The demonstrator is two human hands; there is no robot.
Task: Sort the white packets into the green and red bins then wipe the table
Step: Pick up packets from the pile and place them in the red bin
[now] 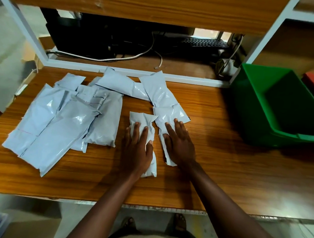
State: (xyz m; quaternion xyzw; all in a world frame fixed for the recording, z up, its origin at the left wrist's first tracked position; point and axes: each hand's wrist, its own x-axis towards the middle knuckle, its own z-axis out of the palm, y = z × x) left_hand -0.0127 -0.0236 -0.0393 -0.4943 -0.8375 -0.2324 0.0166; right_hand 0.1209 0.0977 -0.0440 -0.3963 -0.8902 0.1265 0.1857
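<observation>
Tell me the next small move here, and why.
Probably curl the right hand round the small packet under it and carry it to the green bin. Both hands lie flat on packets, gripping nothing, and that bin, right of it, looks empty.

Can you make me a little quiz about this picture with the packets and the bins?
1. True or false: the green bin already has packets in it.
2. What does each hand touch? A) left hand and right hand each lie on their own small packet B) both grip one packet C) neither touches any
3. Fill in: the big pile of packets lies to the ____ of the hands.

Key: 1 false, it looks empty. 2 A, the left on the small packet, the right on the next packet, fingers fairly straight. 3 left.
</observation>
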